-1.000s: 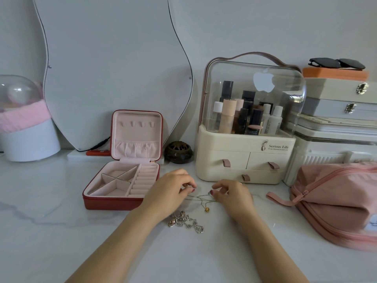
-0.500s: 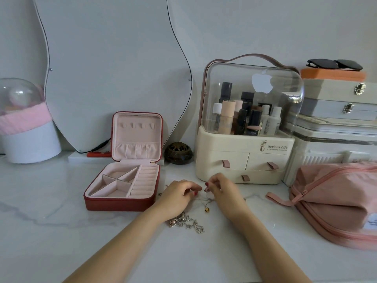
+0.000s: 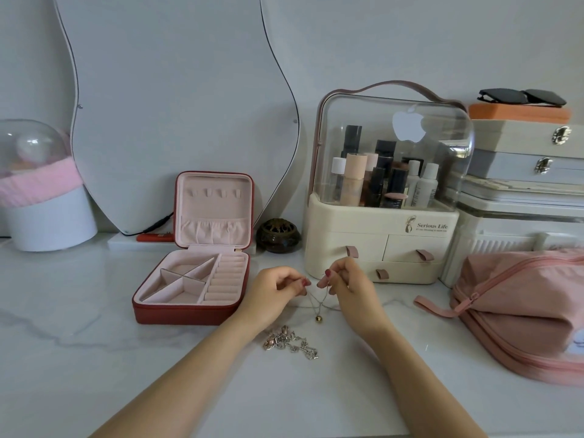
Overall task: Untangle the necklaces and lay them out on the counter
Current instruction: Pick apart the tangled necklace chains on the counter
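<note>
At the centre of the frame, my left hand (image 3: 274, 294) and right hand (image 3: 349, 287) each pinch the thin chain necklace (image 3: 317, 303) with curled fingers, lifting it just above the white worktop (image 3: 94, 358); its gold bead hangs between my wrists. Below it, a tangled silver necklace pile (image 3: 290, 341) lies on the worktop, right of the open red jewellery box (image 3: 192, 279).

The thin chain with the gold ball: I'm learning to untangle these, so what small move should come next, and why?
Probably ease the hands apart to open the crossing. The left hand and right hand each pinch the thin chain, whose strands cross above the gold ball; the chunky necklace lies apart on the counter.
</note>
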